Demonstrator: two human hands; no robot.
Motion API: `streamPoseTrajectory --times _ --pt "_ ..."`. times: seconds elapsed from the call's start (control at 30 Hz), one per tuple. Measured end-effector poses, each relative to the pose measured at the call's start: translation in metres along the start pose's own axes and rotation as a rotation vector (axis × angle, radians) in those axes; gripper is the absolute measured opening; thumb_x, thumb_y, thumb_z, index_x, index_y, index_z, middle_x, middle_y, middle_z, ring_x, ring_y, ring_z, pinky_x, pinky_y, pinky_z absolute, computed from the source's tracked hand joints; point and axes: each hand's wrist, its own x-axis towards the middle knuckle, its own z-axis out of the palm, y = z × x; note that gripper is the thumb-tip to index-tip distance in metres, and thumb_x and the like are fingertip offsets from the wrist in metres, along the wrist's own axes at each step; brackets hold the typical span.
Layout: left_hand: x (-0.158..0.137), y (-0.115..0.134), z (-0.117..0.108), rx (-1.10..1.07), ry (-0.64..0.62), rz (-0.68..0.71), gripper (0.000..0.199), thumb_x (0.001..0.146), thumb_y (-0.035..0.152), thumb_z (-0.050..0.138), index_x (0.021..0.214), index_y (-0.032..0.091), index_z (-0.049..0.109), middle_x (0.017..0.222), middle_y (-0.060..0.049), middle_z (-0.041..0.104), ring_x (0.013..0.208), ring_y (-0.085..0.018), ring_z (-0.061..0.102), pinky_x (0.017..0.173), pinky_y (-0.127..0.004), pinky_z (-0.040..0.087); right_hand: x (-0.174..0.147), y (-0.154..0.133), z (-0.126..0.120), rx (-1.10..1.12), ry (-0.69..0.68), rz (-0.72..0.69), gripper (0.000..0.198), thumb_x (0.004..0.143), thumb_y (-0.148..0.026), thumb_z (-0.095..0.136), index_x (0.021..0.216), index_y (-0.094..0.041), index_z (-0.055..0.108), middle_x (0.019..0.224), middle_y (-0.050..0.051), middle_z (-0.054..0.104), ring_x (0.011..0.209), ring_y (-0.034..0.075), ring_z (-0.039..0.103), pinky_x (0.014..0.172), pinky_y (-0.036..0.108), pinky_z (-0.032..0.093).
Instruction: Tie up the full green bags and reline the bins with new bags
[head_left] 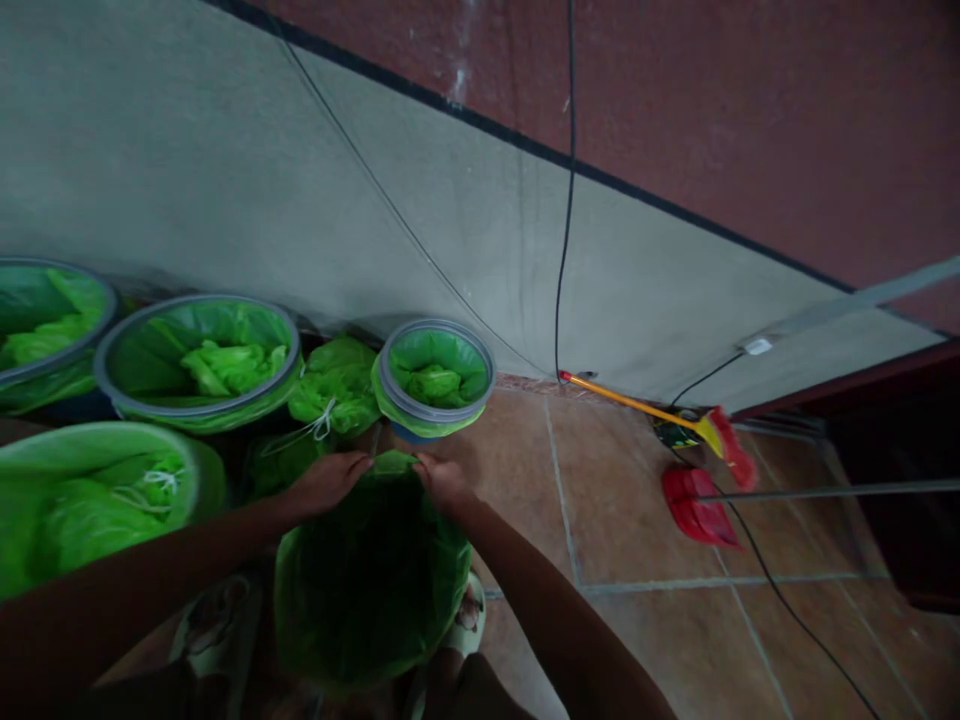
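Low in front of me, a green garbage bag (300,610) hangs open between my arms, its mouth wide and its inside dark. My left hand (335,481) pinches the far left part of its rim. The far right part is held in my right hand (445,484), with a short stretch of rim taut between the two. Whether a bin stands inside the bag cannot be made out. Just beyond my hands is a small lined bin (474,410) with crumpled green plastic in it. A tied green bag (341,375) with white string lies beside that bin.
Larger lined bins (196,408) stand along the wall at left, and a wide green-lined bin (202,475) is nearer me. On the tiled floor at right are a broom (634,402), a red dustpan (694,510) and a black cable (784,590). My sandalled feet flank the bag.
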Motion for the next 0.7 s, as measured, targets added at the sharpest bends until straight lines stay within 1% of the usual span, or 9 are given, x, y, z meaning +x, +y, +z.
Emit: streamPoseTrajectory --times 0.1,0.2,0.3,0.4,0.47,0.53,0.57,0.63,0.7 --pt "-0.006 -0.001 0.002 0.103 -0.015 0.020 0.053 0.099 0.045 0.021 0.115 0.017 0.063 0.104 -0.013 0.075 0.098 -0.027 0.071 0.090 -0.038 0.051 -0.002 0.004 0.000 -0.050 -0.022 0.032 0.033 0.100 -0.031 0.045 0.126 -0.020 0.064 0.107 0.010 0.075 0.097 0.024 0.070 0.084 0.030 0.048" --pt "-0.008 0.000 0.004 0.182 -0.033 0.007 0.046 0.098 0.041 0.030 0.122 0.015 0.059 0.105 -0.016 0.075 0.100 -0.029 0.071 0.089 -0.040 0.051 0.000 0.003 -0.003 -0.035 0.003 0.049 0.029 0.099 -0.031 0.048 0.118 -0.020 0.067 0.104 0.010 0.076 0.094 0.025 0.070 0.082 0.030 0.048" --pt "-0.006 0.002 0.006 0.241 -0.050 -0.021 0.038 0.096 0.036 0.038 0.122 0.017 0.059 0.107 -0.015 0.075 0.102 -0.028 0.071 0.090 -0.039 0.052 -0.002 -0.001 -0.003 -0.056 -0.006 0.060 0.026 0.097 -0.028 0.051 0.112 -0.019 0.070 0.103 0.010 0.076 0.093 0.025 0.070 0.081 0.029 0.048" --pt "-0.001 0.009 0.005 0.247 -0.028 -0.080 0.038 0.095 0.031 0.039 0.124 0.017 0.058 0.113 -0.015 0.074 0.109 -0.027 0.069 0.093 -0.038 0.051 -0.013 -0.001 0.002 -0.041 0.023 0.148 0.028 0.098 -0.026 0.048 0.114 -0.015 0.069 0.100 0.013 0.076 0.091 0.026 0.070 0.079 0.030 0.049" --pt "0.002 0.014 0.002 0.207 -0.013 -0.112 0.045 0.092 0.032 0.045 0.133 0.016 0.054 0.123 -0.016 0.071 0.114 -0.027 0.067 0.097 -0.037 0.050 -0.029 0.003 0.008 0.004 0.095 0.233 0.031 0.099 -0.026 0.043 0.113 -0.015 0.069 0.098 0.014 0.075 0.091 0.026 0.071 0.078 0.031 0.050" --pt "0.005 0.015 -0.003 0.154 0.004 -0.105 0.062 0.086 0.038 0.054 0.143 0.015 0.046 0.136 -0.017 0.064 0.120 -0.028 0.064 0.101 -0.037 0.048 -0.049 0.010 0.012 0.046 0.166 0.323 0.034 0.100 -0.025 0.039 0.113 -0.015 0.068 0.098 0.015 0.075 0.092 0.026 0.071 0.079 0.032 0.051" --pt "0.006 0.014 -0.007 0.126 0.014 -0.090 0.072 0.082 0.042 0.058 0.146 0.014 0.042 0.142 -0.017 0.060 0.124 -0.029 0.062 0.103 -0.037 0.047 -0.060 0.014 0.014 0.056 0.189 0.368 0.035 0.101 -0.026 0.037 0.116 -0.015 0.066 0.099 0.016 0.075 0.093 0.026 0.071 0.079 0.033 0.051" --pt "0.007 0.008 -0.014 0.061 0.024 -0.058 0.086 0.075 0.050 0.063 0.149 0.013 0.039 0.148 -0.017 0.054 0.128 -0.029 0.058 0.106 -0.036 0.046 -0.081 0.019 0.012 0.054 0.204 0.438 0.040 0.101 -0.030 0.039 0.131 -0.011 0.058 0.107 0.019 0.074 0.097 0.029 0.071 0.081 0.035 0.052" --pt "0.009 0.001 -0.021 -0.019 0.035 -0.051 0.087 0.074 0.056 0.061 0.147 0.012 0.043 0.145 -0.016 0.057 0.128 -0.029 0.059 0.106 -0.035 0.046 -0.094 0.020 0.004 0.033 0.216 0.478 0.055 0.100 -0.038 0.043 0.145 -0.006 0.044 0.120 0.024 0.069 0.104 0.032 0.070 0.085 0.039 0.052"
